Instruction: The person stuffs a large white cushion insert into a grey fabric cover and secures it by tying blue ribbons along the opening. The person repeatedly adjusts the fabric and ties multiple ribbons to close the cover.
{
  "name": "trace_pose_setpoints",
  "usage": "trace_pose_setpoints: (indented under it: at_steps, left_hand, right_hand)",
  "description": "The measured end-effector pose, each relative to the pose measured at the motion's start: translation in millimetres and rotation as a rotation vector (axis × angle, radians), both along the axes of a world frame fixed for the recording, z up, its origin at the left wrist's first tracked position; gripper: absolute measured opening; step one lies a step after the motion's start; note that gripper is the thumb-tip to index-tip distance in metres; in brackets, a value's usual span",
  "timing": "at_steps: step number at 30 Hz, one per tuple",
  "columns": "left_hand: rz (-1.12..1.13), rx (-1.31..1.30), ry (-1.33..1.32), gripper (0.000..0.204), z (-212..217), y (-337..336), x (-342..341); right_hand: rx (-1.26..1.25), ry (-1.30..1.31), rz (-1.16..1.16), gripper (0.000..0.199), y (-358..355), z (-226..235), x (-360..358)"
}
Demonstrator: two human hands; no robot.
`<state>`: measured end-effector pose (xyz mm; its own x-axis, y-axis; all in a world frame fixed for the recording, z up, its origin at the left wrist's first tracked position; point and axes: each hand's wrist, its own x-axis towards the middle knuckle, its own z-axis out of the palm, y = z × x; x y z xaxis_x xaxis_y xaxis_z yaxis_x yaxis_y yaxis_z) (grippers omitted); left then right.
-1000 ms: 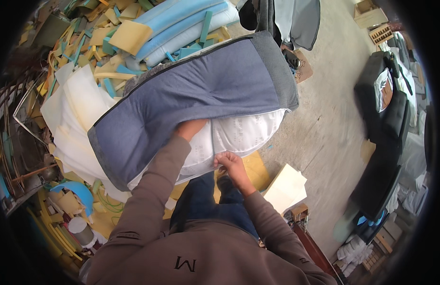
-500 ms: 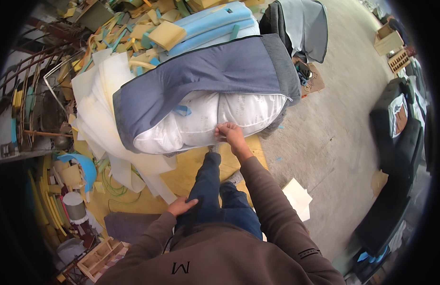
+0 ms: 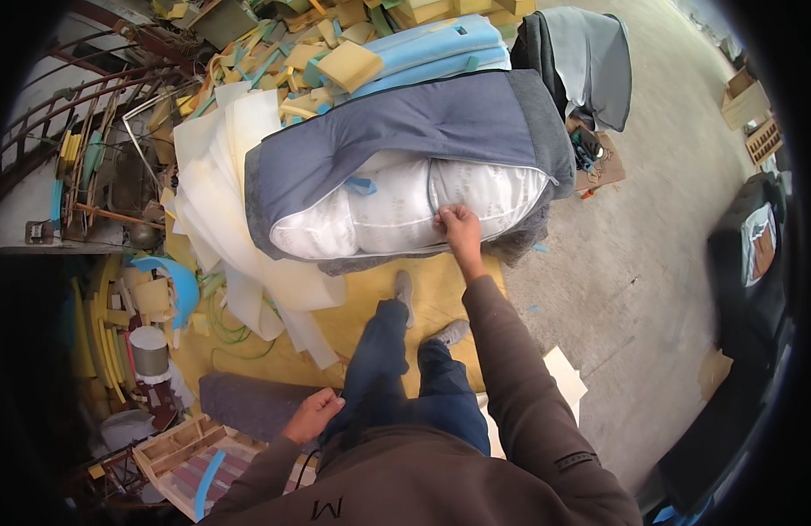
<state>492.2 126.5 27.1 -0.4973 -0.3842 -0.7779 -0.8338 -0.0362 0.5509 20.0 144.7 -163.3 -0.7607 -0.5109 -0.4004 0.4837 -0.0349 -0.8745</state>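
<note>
Across the middle lies a large cushion cover (image 3: 423, 114), blue-grey on top with darker grey ends, its zipped side gaping. Out of the gap bulges a white quilted inner cushion (image 3: 388, 210) with a small blue piece (image 3: 361, 186) on it. A narrow dark strip (image 3: 432, 180) runs down the white filling toward my right hand (image 3: 460, 230). That hand's fingers are pinched together against the filling; whatever is between them is hidden. My left hand (image 3: 313, 415) hangs beside my left thigh, fingers curled, with nothing visible in it.
Foam offcuts (image 3: 348, 66) and blue foam slabs (image 3: 440, 48) pile up behind the cushion. White foam sheets (image 3: 221, 175) drape at its left. A wooden frame (image 3: 173, 438) stands at lower left, beside a dark roll (image 3: 247, 403). Black upholstered pieces (image 3: 738, 289) line the right.
The view has shifted, so the cushion sits further right and slightly higher. My right hand stays pinched at the white filling. My left hand's fingers have curled in and it has moved off my thigh.
</note>
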Motion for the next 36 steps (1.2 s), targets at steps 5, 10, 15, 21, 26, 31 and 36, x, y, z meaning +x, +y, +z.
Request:
trace_pose_setpoints:
  at_steps: [5, 10, 15, 21, 26, 31, 36]
  left_hand:
    - [0.186, 0.007, 0.089, 0.025, 32.7, -106.8, -9.2]
    - [0.298, 0.155, 0.358, 0.04, 14.1, -179.7, -72.3]
    - [0.08, 0.75, 0.527, 0.061, 28.9, -157.6, -145.6]
    - [0.106, 0.717, 0.292, 0.072, 68.9, -146.4, -167.7]
    - [0.155, 0.644, 0.144, 0.07, 65.8, -133.2, -177.1]
    - [0.049, 0.49, 0.541, 0.07, 93.8, -140.6, -178.1]
    - [0.009, 0.409, 0.743, 0.068, 103.4, -160.7, -205.6]
  right_hand:
    - [-0.009, -0.204, 0.118, 0.011, -0.2, -18.6, -21.9]
    - [-0.019, -0.103, 0.115, 0.012, 2.0, -35.0, -12.7]
    - [-0.06, -0.055, 0.054, 0.013, 3.0, -42.2, -22.5]
    - [0.024, 0.034, 0.079, 0.019, 1.6, -43.8, -46.8]
    - [0.038, -0.054, 0.019, 0.016, -4.9, -80.6, -15.4]
    - [0.001, -0.028, 0.071, 0.015, -7.7, -102.7, -11.1]
    - [0.024, -0.017, 0.075, 0.012, -2.0, -72.4, -3.5]
